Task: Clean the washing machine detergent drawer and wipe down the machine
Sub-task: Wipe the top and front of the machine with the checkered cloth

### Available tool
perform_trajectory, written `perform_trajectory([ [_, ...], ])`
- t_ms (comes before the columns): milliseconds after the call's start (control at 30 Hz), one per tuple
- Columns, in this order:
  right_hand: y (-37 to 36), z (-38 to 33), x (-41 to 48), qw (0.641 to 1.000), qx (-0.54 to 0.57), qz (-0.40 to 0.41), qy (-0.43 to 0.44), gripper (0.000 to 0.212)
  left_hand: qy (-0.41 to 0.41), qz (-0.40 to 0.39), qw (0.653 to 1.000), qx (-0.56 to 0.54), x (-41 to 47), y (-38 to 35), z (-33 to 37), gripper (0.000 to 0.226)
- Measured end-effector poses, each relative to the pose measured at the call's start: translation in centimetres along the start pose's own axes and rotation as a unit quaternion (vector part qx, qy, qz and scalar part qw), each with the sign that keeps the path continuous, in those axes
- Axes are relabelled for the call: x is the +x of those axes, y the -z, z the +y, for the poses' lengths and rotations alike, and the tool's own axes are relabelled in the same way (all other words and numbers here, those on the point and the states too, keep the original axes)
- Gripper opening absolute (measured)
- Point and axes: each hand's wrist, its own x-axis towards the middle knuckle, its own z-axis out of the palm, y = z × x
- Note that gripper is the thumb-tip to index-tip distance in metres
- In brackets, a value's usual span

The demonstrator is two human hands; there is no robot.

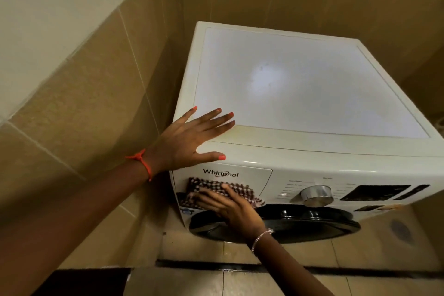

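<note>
Tan wall tiles (84, 103) close off this corner on two sides, and on my feed the white washing machine (312, 84) stands tucked into it, close to both walls. Its flat top shows a soft patch of reflected light near the middle.

I see the left hand (189, 139) lying flat on the front left corner of the top, fingers straight and spread, thumb along the front edge, holding nothing. An orange string bracelet (141, 161) is tied round that wrist.

The right hand (230, 209) is lower, on the front of the machine. Its fingers lie flat across a checked cloth (216, 190) and press it against the panel; they are not curled round it as far as I can tell. The cloth covers the lower part of the detergent drawer (252, 175), which sits shut and flush at the top left of the front, with the brand name (220, 172) printed just above the cloth. A beaded bracelet (260, 238) circles the right wrist.

To the right of the drawer I make out a silver dial (317, 196) with small print around it, too blurred for me to read, and beyond it a dark display (374, 192). Below the panel curves the dark round door (300, 226), partly behind the right hand. Tan floor tiles (192, 281) run under the machine.
</note>
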Motion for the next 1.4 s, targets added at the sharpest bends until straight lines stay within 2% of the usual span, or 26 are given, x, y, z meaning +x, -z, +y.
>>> perform_trajectory([
  [100,-1.0,1.3,-3.3,0.995,0.033,0.037,-0.087,0.09,-0.087,-0.011,0.995,0.052,-0.1,-0.1,0.0,0.071],
  [200,-1.4,1.8,-5.3,0.992,0.045,0.04,-0.113,0.073,-0.091,-0.016,0.994,0.06,0.0,-0.1,-0.1,0.07],
  [300,-0.3,0.4,-5.1,0.977,0.091,0.039,-0.191,0.078,-0.085,-0.017,0.995,0.051,0.0,-0.1,0.1,0.069],
  [433,0.6,-1.5,-5.1,0.929,0.199,0.049,-0.307,0.071,-0.081,-0.025,0.996,0.036,0.1,0.1,0.0,0.068],
  [567,1.2,-3.3,-3.6,0.875,0.259,0.04,-0.406,0.04,-0.078,-0.021,0.996,0.029,0.1,0.0,0.0,0.069],
  [600,1.4,-3.8,-2.9,0.863,0.272,0.043,-0.423,0.039,-0.078,-0.022,0.996,0.026,0.1,-0.1,-0.1,0.069],
  [700,1.7,-4.8,-1.1,0.845,0.289,0.07,-0.445,0.047,-0.077,-0.02,0.997,0.016,0.1,-0.1,-0.1,0.068],
  [767,1.5,-5.0,-0.8,0.856,0.279,0.085,-0.427,0.055,-0.077,-0.022,0.997,0.003,0.1,0.0,-0.1,0.067],
  [867,0.3,-3.7,-2.2,0.891,0.244,0.106,-0.369,0.084,-0.075,-0.018,0.997,-0.004,0.0,0.2,0.0,0.066],
  [967,-0.9,-2.1,-4.6,0.905,0.222,0.111,-0.346,0.087,-0.074,-0.018,0.997,-0.01,0.0,0.2,-0.1,0.066],
  [1033,-0.9,-1.8,-5.3,0.875,0.242,0.12,-0.401,0.086,-0.074,-0.013,0.997,-0.01,0.0,0.2,0.0,0.066],
  [1067,-0.6,-1.8,-5.2,0.845,0.266,0.129,-0.446,0.08,-0.075,-0.011,0.997,-0.011,0.0,0.2,0.0,0.066],
  [1133,0.3,-1.6,-3.8,0.751,0.339,0.167,-0.542,0.059,-0.075,-0.008,0.997,-0.012,-0.1,0.3,0.0,0.065],
  [1200,1.6,-1.2,-1.5,0.647,0.409,0.211,-0.609,0.054,-0.075,-0.009,0.997,-0.011,-0.1,0.3,0.0,0.065],
  [1233,2.3,-0.9,-0.2,0.608,0.429,0.225,-0.629,0.055,-0.074,-0.01,0.997,-0.012,-0.1,0.3,0.0,0.065],
  [1267,2.8,-0.8,1.1,0.588,0.437,0.234,-0.639,0.057,-0.074,-0.01,0.997,-0.014,-0.1,0.3,0.1,0.065],
  [1300,3.1,-0.9,2.2,0.587,0.435,0.235,-0.642,0.058,-0.074,-0.011,0.997,-0.017,-0.1,0.3,0.1,0.064],
  [1333,3.1,-1.2,3.0,0.602,0.422,0.232,-0.637,0.059,-0.075,-0.013,0.997,-0.019,-0.1,0.3,0.1,0.063],
  [1400,2.7,-2.1,3.8,0.653,0.392,0.226,-0.607,0.06,-0.076,-0.013,0.997,-0.019,0.0,0.3,0.1,0.062],
])
